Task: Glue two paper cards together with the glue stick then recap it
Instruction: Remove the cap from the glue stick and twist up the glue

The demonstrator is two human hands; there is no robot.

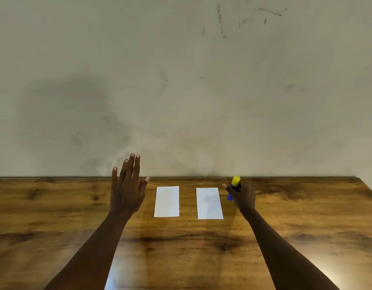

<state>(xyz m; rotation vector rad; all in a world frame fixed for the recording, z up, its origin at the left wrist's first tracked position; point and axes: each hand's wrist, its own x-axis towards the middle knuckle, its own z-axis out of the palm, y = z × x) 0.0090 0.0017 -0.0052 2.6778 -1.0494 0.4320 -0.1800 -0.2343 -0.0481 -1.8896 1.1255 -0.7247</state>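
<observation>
Two white paper cards lie side by side near the far edge of the wooden table (55, 216): the left card (166, 201) and the right card (209, 203), a gap between them. My right hand (242, 196) grips a blue glue stick (233, 189) with its yellow cap on, held just right of the right card and tilted. My left hand (127, 188) is raised left of the left card, fingers straight and spread, holding nothing.
A plain, scuffed beige wall (180, 80) rises directly behind the table's far edge. The table's right corner (360, 181) shows at the far right. A white sheet's edge (112, 277) peeks out by my left forearm at the bottom.
</observation>
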